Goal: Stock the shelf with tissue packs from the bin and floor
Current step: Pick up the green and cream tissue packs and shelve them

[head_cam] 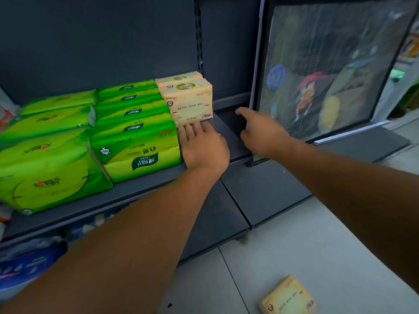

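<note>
Beige tissue pack [190, 103] sits far-right on shelf [226, 134] beside green packs [136, 141], left hand [201, 143] fingers flat on its near face, right hand [260, 130] open & empty nearby: prob best to push it back square, then fetch floor pack [288, 298].

**What the view cuts, covers or smears**

The floor pack [288, 295] runs off the bottom edge, and the rear beige pack [179, 77] shows only its top behind the front beige pack [190, 100]. Fingertips of the left hand [204, 146] reach that pack's base; contact is unclear. Blue packs [25, 268] low on the left are blurred and edge-cut. The framed picture [328, 71] is smeared.
</note>
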`<state>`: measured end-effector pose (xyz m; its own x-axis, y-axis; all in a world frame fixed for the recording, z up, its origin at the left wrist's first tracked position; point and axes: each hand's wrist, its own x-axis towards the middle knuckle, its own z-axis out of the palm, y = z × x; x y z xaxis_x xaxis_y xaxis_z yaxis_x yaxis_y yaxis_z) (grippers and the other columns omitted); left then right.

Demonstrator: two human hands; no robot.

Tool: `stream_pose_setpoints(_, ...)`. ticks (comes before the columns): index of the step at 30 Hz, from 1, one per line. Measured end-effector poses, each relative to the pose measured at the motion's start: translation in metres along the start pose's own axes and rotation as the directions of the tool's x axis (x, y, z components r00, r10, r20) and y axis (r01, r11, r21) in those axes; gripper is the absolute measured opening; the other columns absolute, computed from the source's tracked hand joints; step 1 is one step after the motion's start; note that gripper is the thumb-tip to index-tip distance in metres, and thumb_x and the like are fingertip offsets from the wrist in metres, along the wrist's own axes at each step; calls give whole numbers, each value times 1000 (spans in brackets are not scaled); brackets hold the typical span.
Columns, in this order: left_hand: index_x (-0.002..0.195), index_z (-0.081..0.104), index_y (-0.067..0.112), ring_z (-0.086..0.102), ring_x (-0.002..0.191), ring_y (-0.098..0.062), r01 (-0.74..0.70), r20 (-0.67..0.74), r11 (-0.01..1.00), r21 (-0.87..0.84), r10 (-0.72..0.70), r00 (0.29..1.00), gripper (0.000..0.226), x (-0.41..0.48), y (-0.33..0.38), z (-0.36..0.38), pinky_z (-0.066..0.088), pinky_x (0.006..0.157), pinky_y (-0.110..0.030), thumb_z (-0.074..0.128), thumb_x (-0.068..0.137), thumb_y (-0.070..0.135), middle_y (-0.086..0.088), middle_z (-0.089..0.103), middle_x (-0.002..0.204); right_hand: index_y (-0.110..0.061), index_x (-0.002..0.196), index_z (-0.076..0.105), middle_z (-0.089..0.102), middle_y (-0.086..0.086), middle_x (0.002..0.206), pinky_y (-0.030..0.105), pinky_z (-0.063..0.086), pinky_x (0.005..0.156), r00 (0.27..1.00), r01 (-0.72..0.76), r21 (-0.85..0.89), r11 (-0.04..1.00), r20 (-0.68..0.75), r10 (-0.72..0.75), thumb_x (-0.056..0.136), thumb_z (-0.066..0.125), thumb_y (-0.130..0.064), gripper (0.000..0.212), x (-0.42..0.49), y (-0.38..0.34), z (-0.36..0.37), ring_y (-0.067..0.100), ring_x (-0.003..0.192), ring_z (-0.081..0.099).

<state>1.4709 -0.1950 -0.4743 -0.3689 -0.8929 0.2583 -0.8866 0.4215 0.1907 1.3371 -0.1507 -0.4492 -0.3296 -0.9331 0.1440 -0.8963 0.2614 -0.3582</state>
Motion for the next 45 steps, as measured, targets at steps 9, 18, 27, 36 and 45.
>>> stream_pose_setpoints(9, 134, 50, 8, 44, 125, -37, -380, 28, 920, 97, 379, 925, 43, -97, -17, -29, 11, 122, -51, 33, 103, 34, -12, 56, 128, -16, 146, 46, 51, 15, 145, 39, 35, 108, 991, -134, -186, 973, -14, 133, 95, 52, -18, 51, -78, 21, -18, 34, 132, 45)
stream_pose_setpoints(18, 89, 64, 11, 60, 78, -31, -389, 103, 903, -184, 411, 906, 14, -172, -28, 12, 31, 68, -33, 50, 93, 14, -9, 66, 85, -15, 147, 43, 49, 16, 146, 38, 37, 106, 964, -262, -90, 961, 21, 265, 95, 51, -16, 52, -144, 56, 5, 36, 131, 46)
stream_pose_setpoints(27, 110, 61, 10, 65, 97, -27, -439, 420, 898, -29, 410, 810, 25, -224, -7, 102, 49, 77, -35, 38, 103, 15, -8, 67, 109, -16, 146, 44, 59, 12, 133, 33, 45, 96, 872, -466, 54, 883, 200, 447, 97, 50, -14, 49, -218, 135, 98, 28, 114, 58)
stream_pose_setpoints(36, 105, 65, 9, 63, 98, -30, 80, 796, 983, -164, 84, 600, 32, -277, 16, 205, 45, 71, -31, 43, 100, 32, -11, 66, 109, -12, 147, 44, 56, 11, 140, 29, 44, 96, 680, -664, 109, 740, 499, 537, 99, 47, -19, 48, -279, 177, 196, 27, 116, 60)
stream_pose_setpoints(45, 93, 64, 8, 59, 73, -26, 722, 924, 657, -217, -100, 369, 17, -293, 13, 243, 52, 72, -34, 51, 89, 18, -17, 66, 89, -10, 77, 50, 55, 2, 76, 27, 33, 56, 694, -675, 172, 718, 480, 537, 91, 46, -12, 15, -290, 176, 224, 20, 74, 52)
